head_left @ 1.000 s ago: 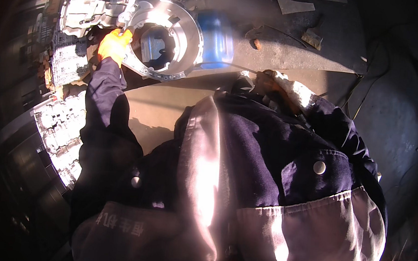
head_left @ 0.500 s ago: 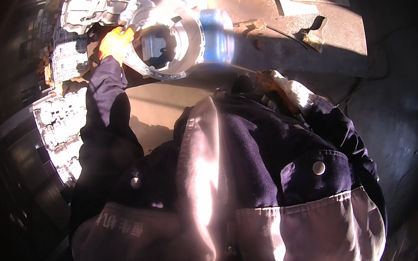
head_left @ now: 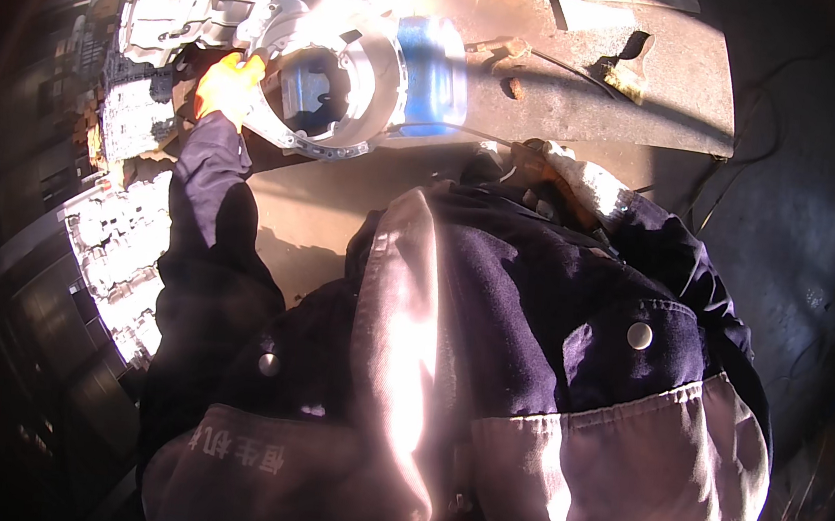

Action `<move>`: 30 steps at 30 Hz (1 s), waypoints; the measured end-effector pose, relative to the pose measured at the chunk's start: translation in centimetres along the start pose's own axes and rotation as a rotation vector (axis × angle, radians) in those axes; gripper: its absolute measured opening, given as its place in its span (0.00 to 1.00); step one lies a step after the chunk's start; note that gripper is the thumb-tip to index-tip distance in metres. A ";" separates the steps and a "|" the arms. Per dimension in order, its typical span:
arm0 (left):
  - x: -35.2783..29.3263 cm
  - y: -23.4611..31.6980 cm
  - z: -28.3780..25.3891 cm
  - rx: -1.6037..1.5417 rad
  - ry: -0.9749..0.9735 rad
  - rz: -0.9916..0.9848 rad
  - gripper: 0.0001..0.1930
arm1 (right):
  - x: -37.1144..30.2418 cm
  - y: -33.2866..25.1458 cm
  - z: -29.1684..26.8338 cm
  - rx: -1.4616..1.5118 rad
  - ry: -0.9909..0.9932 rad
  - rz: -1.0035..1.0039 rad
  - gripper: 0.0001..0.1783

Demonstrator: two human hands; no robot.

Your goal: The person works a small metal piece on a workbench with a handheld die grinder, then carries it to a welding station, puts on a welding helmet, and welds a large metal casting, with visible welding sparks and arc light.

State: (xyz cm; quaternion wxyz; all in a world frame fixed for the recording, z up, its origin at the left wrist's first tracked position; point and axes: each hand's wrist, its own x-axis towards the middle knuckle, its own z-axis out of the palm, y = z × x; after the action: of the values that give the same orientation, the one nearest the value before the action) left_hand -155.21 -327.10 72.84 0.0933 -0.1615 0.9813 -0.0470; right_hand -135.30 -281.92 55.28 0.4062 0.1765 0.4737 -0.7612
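Note:
My left hand (head_left: 226,88), in an orange glove, is closed on the left edge of a cast metal housing (head_left: 390,82) with a large round opening. The housing's ring faces up toward me. In front of my chest on the right, my gloved right hand (head_left: 559,174) is closed around the end of a thin rod-shaped tool (head_left: 480,134). From that hand the tool runs left to the housing's right rim; whether its tip touches the metal is unclear. My sleeve and jacket partly hide the right hand's fingers.
Right behind the housing stands a translucent blue container (head_left: 435,76). More castings (head_left: 175,11) crowd the far left, and others (head_left: 121,257) lie along the left side. On the brown table (head_left: 685,95) are a thin-shafted tool (head_left: 503,48) and a brush-like object (head_left: 628,75).
Shadow has moved off much of the table and the blue container, and the thin tool shows more clearly, reaching the housing rim. My left hand and the housing have hardly moved.

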 end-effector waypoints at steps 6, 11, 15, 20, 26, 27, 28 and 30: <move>0.2 -0.1 0.2 0.002 0.009 0.002 0.38 | -0.1 -0.1 0.1 0.001 -0.004 -0.004 0.33; 0.5 -0.4 0.4 -0.015 0.003 -0.008 0.38 | -0.2 -0.1 0.0 0.000 -0.008 -0.010 0.33; 0.4 -0.1 0.2 0.008 -0.002 -0.019 0.36 | -0.1 -0.4 0.2 0.008 -0.021 -0.021 0.33; 0.2 0.0 0.1 0.002 -0.024 -0.016 0.36 | 0.2 -0.5 0.9 0.020 -0.041 -0.037 0.33; 0.3 -0.1 0.3 0.054 0.005 -0.009 0.35 | 0.3 -1.2 0.7 0.053 -0.098 -0.060 0.33; 0.3 -0.1 0.4 0.058 0.010 -0.006 0.35 | 0.3 -1.6 0.7 0.068 -0.119 -0.066 0.33; 0.3 -0.2 0.4 0.063 0.013 -0.002 0.34 | 0.2 -1.9 0.7 0.077 -0.132 -0.074 0.33; 0.2 -0.3 0.4 0.071 0.015 0.006 0.34 | 0.2 -2.7 1.2 0.092 -0.139 -0.088 0.33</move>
State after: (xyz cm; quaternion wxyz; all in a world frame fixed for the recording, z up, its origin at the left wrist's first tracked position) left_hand -155.25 -327.51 72.49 0.0919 -0.1549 0.9802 -0.0826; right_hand -137.39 -282.41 57.30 0.3956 0.1206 0.4160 -0.8099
